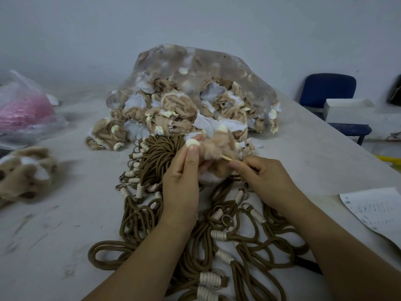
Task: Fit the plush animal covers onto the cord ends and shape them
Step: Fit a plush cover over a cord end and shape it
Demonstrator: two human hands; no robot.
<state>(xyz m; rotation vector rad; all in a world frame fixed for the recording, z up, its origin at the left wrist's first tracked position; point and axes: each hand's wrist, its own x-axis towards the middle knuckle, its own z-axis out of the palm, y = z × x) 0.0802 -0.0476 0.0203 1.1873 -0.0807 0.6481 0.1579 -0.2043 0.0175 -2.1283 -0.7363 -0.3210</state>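
Tan plush cover sits pinched between left hand and stick-holding right hand.

A clear bag of pink material is seen at the left of the table. A written sheet is laid at the right edge. Beyond, a white box is set on a blue chair.

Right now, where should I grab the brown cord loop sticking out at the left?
Probably pinch the brown cord loop at its rounded outer bend, coming from the left: it lies flat on the table, clear of the tangle.
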